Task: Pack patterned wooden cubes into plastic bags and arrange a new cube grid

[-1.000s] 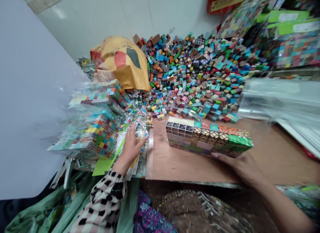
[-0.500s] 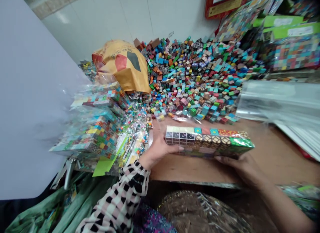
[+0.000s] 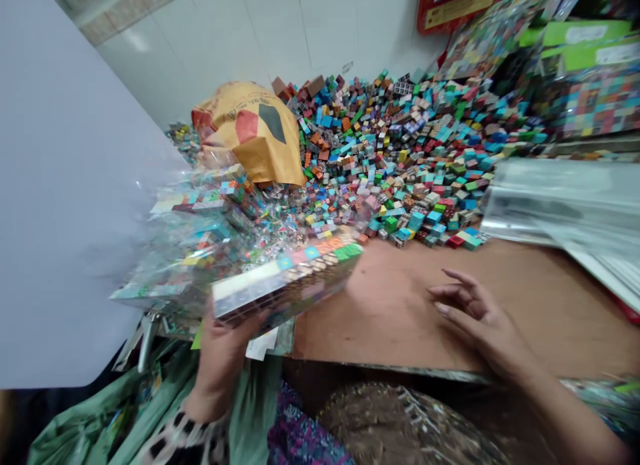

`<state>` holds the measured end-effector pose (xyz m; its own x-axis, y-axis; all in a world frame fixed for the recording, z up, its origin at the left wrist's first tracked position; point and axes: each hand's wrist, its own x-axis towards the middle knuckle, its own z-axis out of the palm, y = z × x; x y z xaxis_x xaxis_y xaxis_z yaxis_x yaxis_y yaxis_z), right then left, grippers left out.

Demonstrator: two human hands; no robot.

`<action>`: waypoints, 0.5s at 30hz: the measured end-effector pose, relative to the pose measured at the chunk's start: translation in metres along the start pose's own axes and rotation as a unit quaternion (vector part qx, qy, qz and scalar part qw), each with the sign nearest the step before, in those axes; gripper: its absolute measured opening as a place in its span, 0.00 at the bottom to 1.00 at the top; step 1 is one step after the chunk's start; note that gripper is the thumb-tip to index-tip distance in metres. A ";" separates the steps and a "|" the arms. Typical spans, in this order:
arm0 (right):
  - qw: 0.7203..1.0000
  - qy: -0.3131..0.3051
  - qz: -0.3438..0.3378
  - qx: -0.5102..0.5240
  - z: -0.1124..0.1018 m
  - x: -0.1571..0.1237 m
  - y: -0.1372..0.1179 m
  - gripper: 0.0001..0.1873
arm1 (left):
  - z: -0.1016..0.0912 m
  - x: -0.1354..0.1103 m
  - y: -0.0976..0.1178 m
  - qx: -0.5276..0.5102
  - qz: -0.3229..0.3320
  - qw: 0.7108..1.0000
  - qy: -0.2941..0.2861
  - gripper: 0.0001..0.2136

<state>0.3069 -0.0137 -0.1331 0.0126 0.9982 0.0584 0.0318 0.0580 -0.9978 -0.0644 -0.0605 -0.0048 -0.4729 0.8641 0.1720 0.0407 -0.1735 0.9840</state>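
Note:
My left hand point(image 3: 220, 348) grips a flat packed block of coloured cubes point(image 3: 287, 278) from below and holds it tilted in the air over the left edge of the brown board point(image 3: 400, 318); the block is blurred by motion. My right hand point(image 3: 475, 318) hovers open over the board, fingers spread, holding nothing. A stack of similar packed blocks in clear wrap point(image 3: 200, 245) lies just left of the held block.
A large heap of loose coloured cubes point(image 3: 400, 158) fills the back of the table. A yellow sack point(image 3: 250, 132) leans on it at left. Clear plastic sleeves point(image 3: 565, 198) lie at right, boxed sets point(image 3: 585, 85) stand behind. Green bags point(image 3: 150, 412) hang below left.
My left hand took hold of the packed block and carried it left off the board. My right hand let go of it and now rests open.

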 end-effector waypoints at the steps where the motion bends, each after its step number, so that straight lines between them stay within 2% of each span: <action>1: 1.000 0.000 0.005 -0.005 0.001 0.000 -0.001 0.36 | -0.008 -0.001 0.007 0.009 0.025 0.999 0.046 0.27; 4: 1.000 -0.003 0.015 -0.017 0.002 -0.001 -0.004 0.36 | -0.022 -0.006 0.024 0.036 0.075 0.985 0.153 0.24; 7: 0.999 -0.002 0.019 -0.030 0.002 -0.001 -0.005 0.36 | -0.028 -0.013 0.030 0.048 0.109 0.971 0.205 0.22; 11: 0.998 -0.012 0.034 -0.042 0.001 -0.002 -0.002 0.34 | -0.036 -0.019 0.020 0.151 0.180 0.933 0.272 0.24; 15: 0.997 -0.009 0.056 -0.059 0.001 -0.004 -0.004 0.33 | -0.046 -0.013 -0.001 0.245 0.207 0.894 0.312 0.26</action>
<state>0.3060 -0.0175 -0.1292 0.0044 0.9985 -0.0553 0.1483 -0.0553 -0.9874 -0.0985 -0.0935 -0.0106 -0.7201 0.3162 0.6176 0.6353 -0.0575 0.7701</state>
